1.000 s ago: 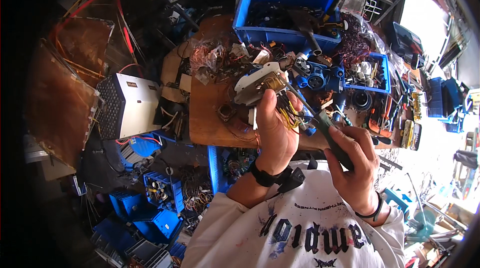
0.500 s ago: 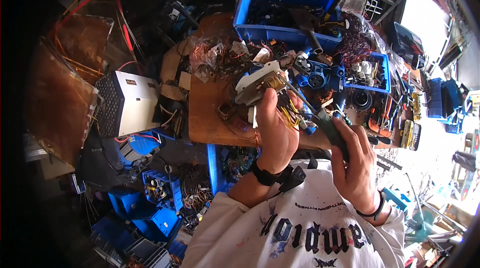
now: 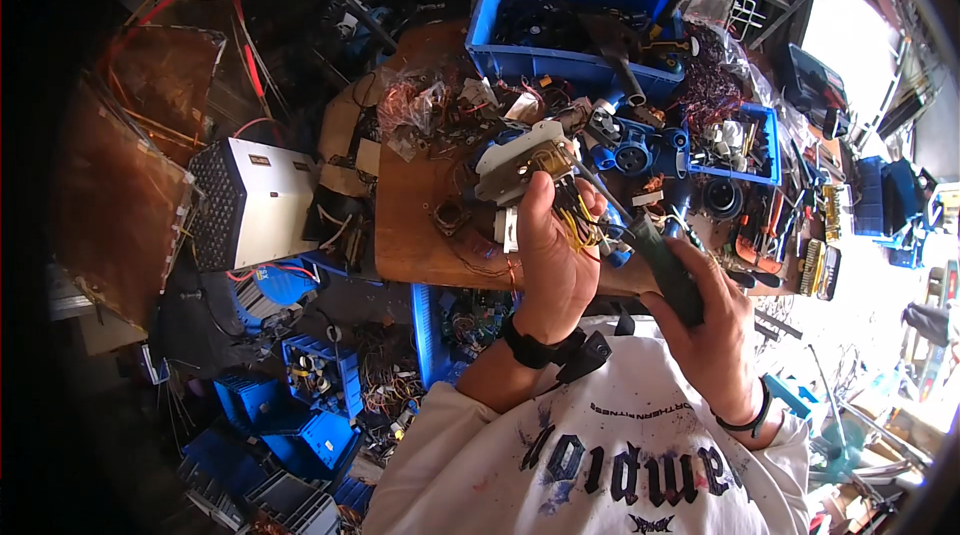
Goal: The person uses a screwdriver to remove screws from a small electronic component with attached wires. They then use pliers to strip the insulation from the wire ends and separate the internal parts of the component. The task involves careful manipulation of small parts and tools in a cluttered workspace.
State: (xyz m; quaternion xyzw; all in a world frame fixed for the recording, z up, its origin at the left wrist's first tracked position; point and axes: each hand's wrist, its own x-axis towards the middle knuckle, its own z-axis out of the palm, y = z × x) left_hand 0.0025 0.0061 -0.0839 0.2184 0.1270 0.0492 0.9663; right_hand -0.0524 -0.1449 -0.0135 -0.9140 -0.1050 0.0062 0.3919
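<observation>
A: On the bench [image 3: 420, 225], where is the work?
B: Above its near edge. The left hand [image 3: 555, 255] clenches a white part with yellow wires [image 3: 530, 167]; the right hand [image 3: 715, 320] grasps a dark-handled screwdriver [image 3: 640, 235], tip at it.
A: Finished?
B: I judge not; wires hang loose.

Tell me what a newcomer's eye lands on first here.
At centre, the left hand holds up a pale electrical part trailing yellow wires, while the right hand points a dark-handled screwdriver at it. Behind them sits a big blue bin of parts on the cluttered wooden bench; a white perforated box stands at left.
</observation>
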